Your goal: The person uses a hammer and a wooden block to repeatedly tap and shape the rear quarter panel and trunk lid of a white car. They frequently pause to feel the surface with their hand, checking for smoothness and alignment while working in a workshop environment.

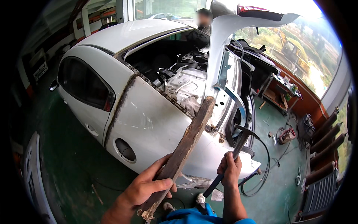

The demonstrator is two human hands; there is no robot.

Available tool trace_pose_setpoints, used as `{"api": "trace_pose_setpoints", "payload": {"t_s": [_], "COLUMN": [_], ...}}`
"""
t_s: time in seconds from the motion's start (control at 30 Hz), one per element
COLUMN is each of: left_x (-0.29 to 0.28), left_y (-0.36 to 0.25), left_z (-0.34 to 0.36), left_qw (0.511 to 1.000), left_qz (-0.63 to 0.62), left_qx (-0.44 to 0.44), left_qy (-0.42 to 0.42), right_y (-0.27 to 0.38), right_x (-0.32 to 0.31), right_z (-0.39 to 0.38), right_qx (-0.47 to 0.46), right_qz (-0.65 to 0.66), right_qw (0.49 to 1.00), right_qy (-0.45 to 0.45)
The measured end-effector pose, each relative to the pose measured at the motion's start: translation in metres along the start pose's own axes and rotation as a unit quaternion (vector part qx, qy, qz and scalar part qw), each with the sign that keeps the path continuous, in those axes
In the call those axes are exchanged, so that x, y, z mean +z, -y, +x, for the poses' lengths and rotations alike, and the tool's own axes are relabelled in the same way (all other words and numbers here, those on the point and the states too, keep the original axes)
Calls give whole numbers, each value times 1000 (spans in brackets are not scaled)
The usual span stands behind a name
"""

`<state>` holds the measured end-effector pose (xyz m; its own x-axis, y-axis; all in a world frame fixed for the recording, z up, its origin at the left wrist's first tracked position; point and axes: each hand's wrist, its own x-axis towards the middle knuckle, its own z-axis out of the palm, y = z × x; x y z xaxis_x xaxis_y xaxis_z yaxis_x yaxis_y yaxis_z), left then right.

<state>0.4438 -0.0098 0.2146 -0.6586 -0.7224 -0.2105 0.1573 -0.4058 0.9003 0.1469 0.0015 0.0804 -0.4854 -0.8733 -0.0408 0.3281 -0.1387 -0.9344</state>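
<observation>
My left hand (151,182) is closed around the lower part of a rough wooden plank (186,140). The plank slants up and away, its far end overlapping the opened rear of a white car (156,115) in my view; whether it touches the body I cannot tell. In my right hand (230,168) is a hammer (242,140), gripped by its dark handle with the narrow metal head up, beside the car's rear corner. The trunk lid (218,48) stands raised. A brown rusty seam (118,104) runs down the rear side panel, above an uncovered round fuel filler opening (125,150).
Another person (204,20) is behind the car. A tool cart (279,91) stands by the windows at right. Black cable (266,179), a red machine (286,135) and gas cylinders (324,149) are along the right. A loose panel (33,175) lies at left.
</observation>
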Motion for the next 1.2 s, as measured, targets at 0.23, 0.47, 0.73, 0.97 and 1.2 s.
{"api": "trace_pose_setpoints", "payload": {"t_s": [0.23,0.47,0.73,0.97,1.2], "left_x": [-4,-14,-12,-4,3], "left_y": [4,0,8,25,23], "left_z": [-6,-9,-16,-10,1], "left_qw": [1000,1000,999,997,999], "left_qz": [16,2,3,-8,18], "left_qx": [-8,-19,-30,-72,-29], "left_qy": [-18,-17,-33,4,3], "right_y": [13,107,-26,19,5], "right_x": [0,-36,53,6,-6], "right_z": [-2,-4,-15,1,-11], "right_qx": [7,-369,122,-52,-12], "right_qz": [-9,158,78,63,24], "right_qw": [999,904,988,995,999], "right_qy": [-30,-144,59,-60,-26]}}
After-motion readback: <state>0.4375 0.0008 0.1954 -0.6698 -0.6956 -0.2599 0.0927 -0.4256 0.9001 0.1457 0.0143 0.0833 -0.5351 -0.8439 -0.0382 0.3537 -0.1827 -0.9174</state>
